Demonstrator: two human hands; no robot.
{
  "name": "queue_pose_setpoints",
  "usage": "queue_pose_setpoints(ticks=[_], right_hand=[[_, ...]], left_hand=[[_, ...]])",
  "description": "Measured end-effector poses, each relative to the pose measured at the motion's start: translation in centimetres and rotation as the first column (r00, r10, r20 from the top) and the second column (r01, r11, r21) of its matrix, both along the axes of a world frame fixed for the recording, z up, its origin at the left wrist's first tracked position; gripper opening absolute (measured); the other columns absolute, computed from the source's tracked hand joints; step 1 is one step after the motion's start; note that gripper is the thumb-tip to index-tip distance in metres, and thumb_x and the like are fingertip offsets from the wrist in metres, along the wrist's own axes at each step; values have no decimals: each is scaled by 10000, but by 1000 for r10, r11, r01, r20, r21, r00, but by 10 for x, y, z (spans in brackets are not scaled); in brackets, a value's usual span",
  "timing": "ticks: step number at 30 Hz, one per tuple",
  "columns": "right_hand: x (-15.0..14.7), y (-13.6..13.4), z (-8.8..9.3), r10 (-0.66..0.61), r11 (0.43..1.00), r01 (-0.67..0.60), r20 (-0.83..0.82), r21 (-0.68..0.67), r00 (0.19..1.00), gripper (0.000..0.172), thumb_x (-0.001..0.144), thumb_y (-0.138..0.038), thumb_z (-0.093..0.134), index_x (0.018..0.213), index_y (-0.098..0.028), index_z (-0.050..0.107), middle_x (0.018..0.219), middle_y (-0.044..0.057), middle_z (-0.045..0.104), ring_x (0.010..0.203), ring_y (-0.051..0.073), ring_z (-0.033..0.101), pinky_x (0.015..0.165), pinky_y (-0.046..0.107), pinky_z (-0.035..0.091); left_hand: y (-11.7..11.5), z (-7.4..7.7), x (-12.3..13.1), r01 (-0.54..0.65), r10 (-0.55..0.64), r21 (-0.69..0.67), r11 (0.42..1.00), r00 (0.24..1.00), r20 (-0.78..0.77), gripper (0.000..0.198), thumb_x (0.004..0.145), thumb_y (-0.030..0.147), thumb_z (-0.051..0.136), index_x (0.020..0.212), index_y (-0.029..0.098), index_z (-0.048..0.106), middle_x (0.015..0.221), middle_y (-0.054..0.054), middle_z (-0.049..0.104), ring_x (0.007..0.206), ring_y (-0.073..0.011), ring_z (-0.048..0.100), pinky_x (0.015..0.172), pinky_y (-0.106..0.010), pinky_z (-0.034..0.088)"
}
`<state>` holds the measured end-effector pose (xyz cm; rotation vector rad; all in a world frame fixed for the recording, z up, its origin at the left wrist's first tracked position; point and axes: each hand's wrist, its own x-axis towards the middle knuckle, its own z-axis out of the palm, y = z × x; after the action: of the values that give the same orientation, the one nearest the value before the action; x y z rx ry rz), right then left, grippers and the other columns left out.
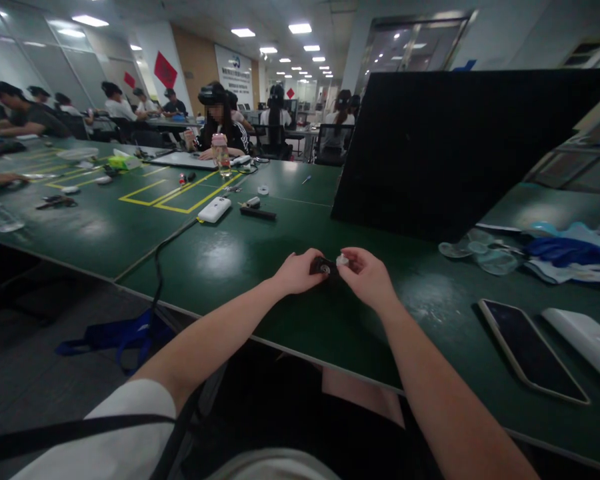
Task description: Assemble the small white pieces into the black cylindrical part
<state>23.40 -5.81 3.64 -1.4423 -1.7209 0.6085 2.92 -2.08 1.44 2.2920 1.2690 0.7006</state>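
Over the green table top (300, 320), my left hand (299, 272) is closed around a small dark part (320, 264). A pale round piece (325, 269) shows on that part by my left thumb. My right hand (367, 275) pinches a small white piece (342, 260) between thumb and fingertips, just to the right of the dark part. Whether the two pieces touch I cannot tell. Both are too small to name, and my fingers cover much of the dark one.
A large black panel (460, 147) stands ahead on the right. Nearer lie a phone (530, 350), a white device (587, 340) and blue cloth (567, 251). To the left are a white power bank (215, 209), a black bar (258, 213) and a bottle (221, 157). People sit beyond.
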Motion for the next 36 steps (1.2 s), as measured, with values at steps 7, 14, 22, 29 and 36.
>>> queue_pose_setpoints(ticks=[7,14,22,29,36], right_hand=[[4,6,-3,-27,997,12,184,82,983,391,894,-341,599,1262,-232,670,1222,102,626,927,214,647,801,376,557],[0,1,-3,28,1000,-26,268,-11,963,304,843,-301,664,1137,-228,687,1102,70,673,924,222,649,777,355,549],[-3,-3,0,58,996,-81,355,48,933,233,873,-268,638,1088,-233,722,1173,76,665,998,241,644,825,383,545],[-5,-4,0,96,990,-125,351,61,932,215,895,-301,627,1072,-226,723,1151,71,684,987,234,652,825,385,553],[-2,0,-3,28,987,-77,321,139,947,287,899,-238,593,1163,-213,701,1132,76,704,890,203,674,753,344,553]], left_hand=[[1,-1,2,-45,45,1,999,999,-21,465,855,418,666,1266,262,511,1109,-26,739,1079,-248,695,1153,-530,365],[-3,3,0,-65,67,35,997,997,-44,422,875,411,638,1255,274,514,1115,-20,734,1115,-258,675,1196,-611,262],[-3,4,-2,-25,26,22,999,999,-25,441,859,402,655,1258,256,537,1131,-65,717,1042,-262,688,894,-399,552],[-4,5,-2,-10,11,36,999,1000,-26,439,857,417,661,1251,255,557,1148,-59,712,1052,-271,675,909,-413,543],[-3,2,-1,-33,33,14,999,999,-8,464,845,391,685,1265,248,548,1113,-58,721,999,-244,693,885,-388,550]])
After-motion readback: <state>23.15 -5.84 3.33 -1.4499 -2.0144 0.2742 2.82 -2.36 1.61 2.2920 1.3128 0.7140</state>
